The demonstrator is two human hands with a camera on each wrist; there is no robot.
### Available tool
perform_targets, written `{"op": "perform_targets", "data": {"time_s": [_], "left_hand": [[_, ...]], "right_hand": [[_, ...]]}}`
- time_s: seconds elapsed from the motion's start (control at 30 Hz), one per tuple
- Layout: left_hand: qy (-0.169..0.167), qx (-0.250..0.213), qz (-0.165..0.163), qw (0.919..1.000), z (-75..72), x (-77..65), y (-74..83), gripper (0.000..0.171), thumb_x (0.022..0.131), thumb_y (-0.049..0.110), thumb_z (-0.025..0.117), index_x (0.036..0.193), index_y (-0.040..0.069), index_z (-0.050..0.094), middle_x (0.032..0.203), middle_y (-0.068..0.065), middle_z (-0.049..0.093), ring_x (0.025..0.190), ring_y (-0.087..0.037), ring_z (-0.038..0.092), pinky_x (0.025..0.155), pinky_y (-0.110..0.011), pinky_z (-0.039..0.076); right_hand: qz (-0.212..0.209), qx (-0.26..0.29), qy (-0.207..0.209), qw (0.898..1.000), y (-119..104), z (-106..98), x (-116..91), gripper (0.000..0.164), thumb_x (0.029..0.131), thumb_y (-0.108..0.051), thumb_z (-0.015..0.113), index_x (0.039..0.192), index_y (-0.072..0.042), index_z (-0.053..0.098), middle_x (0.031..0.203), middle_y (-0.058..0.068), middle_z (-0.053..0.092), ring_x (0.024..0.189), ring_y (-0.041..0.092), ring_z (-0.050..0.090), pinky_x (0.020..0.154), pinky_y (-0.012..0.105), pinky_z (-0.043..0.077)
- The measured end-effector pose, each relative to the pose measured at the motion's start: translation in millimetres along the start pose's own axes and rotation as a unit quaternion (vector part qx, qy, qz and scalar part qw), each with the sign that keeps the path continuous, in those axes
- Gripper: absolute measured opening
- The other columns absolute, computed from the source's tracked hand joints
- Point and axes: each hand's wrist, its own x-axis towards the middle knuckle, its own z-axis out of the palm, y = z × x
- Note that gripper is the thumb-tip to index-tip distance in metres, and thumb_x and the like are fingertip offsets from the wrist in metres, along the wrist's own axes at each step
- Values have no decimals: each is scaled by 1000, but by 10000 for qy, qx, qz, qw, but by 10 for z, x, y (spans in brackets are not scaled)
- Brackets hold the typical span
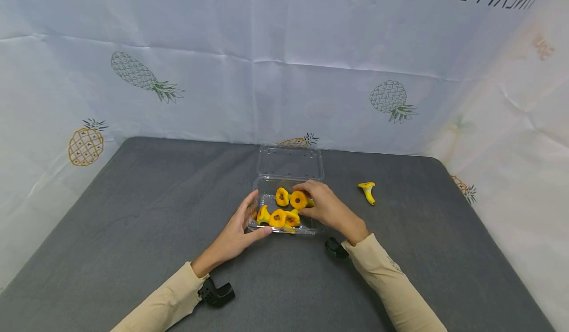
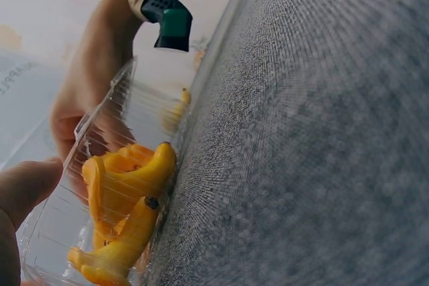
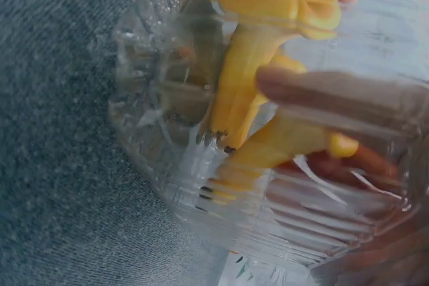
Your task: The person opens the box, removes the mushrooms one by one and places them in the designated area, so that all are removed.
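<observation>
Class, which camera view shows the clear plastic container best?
The head view: it takes in the clear plastic container and its open lid together. The left and right wrist views each show part of it, ribbed walls close up.

The right grip [image 1: 327, 207] hides part of the clear plastic box [image 1: 268, 186] in the head view, where both beige sleeves [image 1: 171, 292] run off below. The left wrist view crops the left grip [image 2: 25, 191]; in the right one, seen through the box, yellow trumpet-shaped mushrooms [image 3: 244, 78] blur.
</observation>
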Motion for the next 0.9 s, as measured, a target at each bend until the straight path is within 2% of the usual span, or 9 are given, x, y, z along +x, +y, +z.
{"op": "perform_targets", "data": {"time_s": [0.2,0.47,0.9], "left_hand": [[6,13,32,10000,1,3,-6,90,95,20,67,160,13,5,168,-11,4,154,-38,12,122,-61,18],[20,72,-1,10000,-1,6,-10,91,95,23,68,160,14,6,168,-11,5,154,-38,13,121,-61,19],[27,81,-17,10000,-3,3,-3,90,95,21,68,160,14,6,168,-10,5,154,-37,13,122,-60,18]], "right_hand": [[-48,222,211,9995,-11,-6,-26,53,81,-6,81,130,-1,60,126,14,63,106,26,64,91,40,58],[125,802,519,9953,-31,-39,-91,57,84,-7,78,136,-2,56,125,12,66,104,24,66,91,44,58],[216,778,895,9927,-7,-102,-220,58,86,-14,78,138,-3,55,121,12,65,99,24,65,87,44,58]]}}
